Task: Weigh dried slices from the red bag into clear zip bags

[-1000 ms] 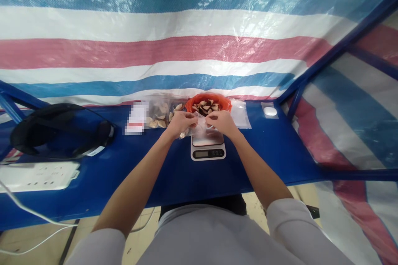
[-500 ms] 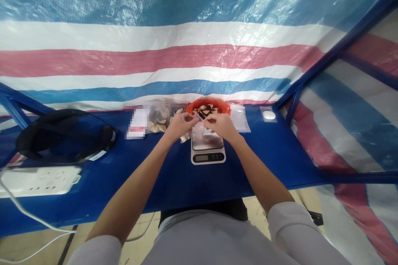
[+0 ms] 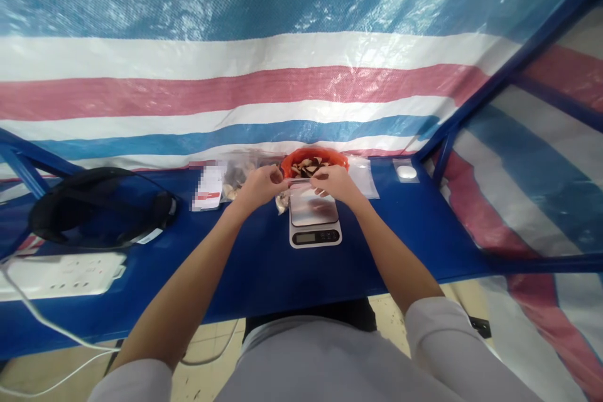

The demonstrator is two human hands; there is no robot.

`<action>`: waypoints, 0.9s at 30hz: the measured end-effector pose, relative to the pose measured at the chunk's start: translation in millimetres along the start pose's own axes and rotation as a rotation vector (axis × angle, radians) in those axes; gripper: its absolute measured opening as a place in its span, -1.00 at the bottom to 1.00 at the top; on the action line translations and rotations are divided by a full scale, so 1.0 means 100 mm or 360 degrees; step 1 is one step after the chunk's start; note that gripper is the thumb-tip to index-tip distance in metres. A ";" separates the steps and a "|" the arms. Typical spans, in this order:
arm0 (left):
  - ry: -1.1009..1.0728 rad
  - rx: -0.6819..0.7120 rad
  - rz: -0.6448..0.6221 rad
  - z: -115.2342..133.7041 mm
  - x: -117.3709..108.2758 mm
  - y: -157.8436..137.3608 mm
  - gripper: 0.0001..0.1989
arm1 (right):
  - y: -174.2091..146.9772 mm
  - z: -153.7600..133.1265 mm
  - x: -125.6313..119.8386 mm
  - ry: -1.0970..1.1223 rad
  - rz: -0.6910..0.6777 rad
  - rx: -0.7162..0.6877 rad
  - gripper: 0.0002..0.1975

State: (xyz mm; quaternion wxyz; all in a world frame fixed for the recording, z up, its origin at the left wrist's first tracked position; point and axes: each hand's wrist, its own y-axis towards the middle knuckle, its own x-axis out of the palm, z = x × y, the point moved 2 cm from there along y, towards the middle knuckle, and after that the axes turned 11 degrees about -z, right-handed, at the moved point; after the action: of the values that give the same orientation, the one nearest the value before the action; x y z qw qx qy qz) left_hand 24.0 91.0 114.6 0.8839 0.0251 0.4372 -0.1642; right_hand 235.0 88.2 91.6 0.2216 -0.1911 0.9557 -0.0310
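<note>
Over the white digital kitchen scale (image 3: 315, 236), a clear plastic bag (image 3: 299, 182) is stretched between my two hands. My left hand (image 3: 262, 186) pinches one end of its upper edge. The other end is pinched in my right hand (image 3: 332, 181). The bag's lower part is hard to make out against the scale's shiny plate. Just behind my hands stands an orange-red basket (image 3: 340, 157), and brown and cream dried slices (image 3: 308, 166) lie in it. Clear bags of pale pieces (image 3: 230, 191) lie beside and partly behind my left hand.
Flat clear bags (image 3: 362, 177) lie right of the basket. A small packet with a white object (image 3: 406, 173) is further right. On the left are a blurred card (image 3: 210, 185), a black headset (image 3: 101, 207) and a white power strip (image 3: 70, 274) with cables. A striped tarp (image 3: 235, 91) hangs behind.
My hands have moved apart, the left one further left, and the bag's edge is now pulled straight between them. The scale and basket stay in place.
</note>
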 end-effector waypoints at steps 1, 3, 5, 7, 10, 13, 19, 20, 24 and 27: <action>0.0050 0.0015 -0.0007 -0.01 -0.04 0.00 -0.76 | 0.00 -0.01 -0.01 0.0041 -0.0010 0.0010 -0.95; 0.0089 0.0061 0.0004 -0.04 -0.07 0.01 -0.74 | 0.00 -0.02 -0.02 0.0072 -0.0014 0.0010 -0.95; 0.0017 0.0130 -0.0005 -0.08 -0.07 0.03 -0.70 | 0.00 -0.05 -0.02 0.0090 -0.0032 -0.0011 -0.93; -0.0127 0.0220 -0.0051 -0.13 -0.02 0.03 -0.60 | 0.01 -0.07 -0.01 0.0114 -0.0071 -0.0041 -0.92; -0.0298 0.0339 -0.0157 -0.21 0.09 0.01 -0.43 | 0.03 -0.10 -0.01 0.0101 -0.0110 -0.0061 -0.91; -0.0326 0.0396 -0.0172 -0.28 0.20 -0.02 -0.24 | 0.06 -0.11 0.00 0.0066 -0.0124 -0.0082 -0.87; -0.0241 0.0598 -0.0024 -0.36 0.49 0.02 0.03 | 0.09 -0.11 0.00 0.0015 -0.0161 -0.0093 -0.87; -0.0239 0.0610 0.0038 -0.37 0.53 0.03 -0.02 | 0.08 -0.12 -0.01 -0.0026 -0.0158 -0.0094 -0.87; -0.0254 0.0577 0.0198 -0.38 0.61 0.05 -0.28 | 0.02 -0.24 -0.12 -0.0327 -0.0010 -0.0179 -0.86; -0.0270 0.0541 0.0226 -0.37 0.61 0.05 -0.37 | -0.02 -0.37 -0.15 -0.0533 0.0126 -0.0310 -0.85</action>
State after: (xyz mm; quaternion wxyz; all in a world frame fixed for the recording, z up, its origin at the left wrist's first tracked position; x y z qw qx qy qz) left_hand 32.0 86.7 43.4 0.9099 0.1908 0.3243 -0.1745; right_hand 232.3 91.3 131.1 0.3589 -0.1764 0.9108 0.1027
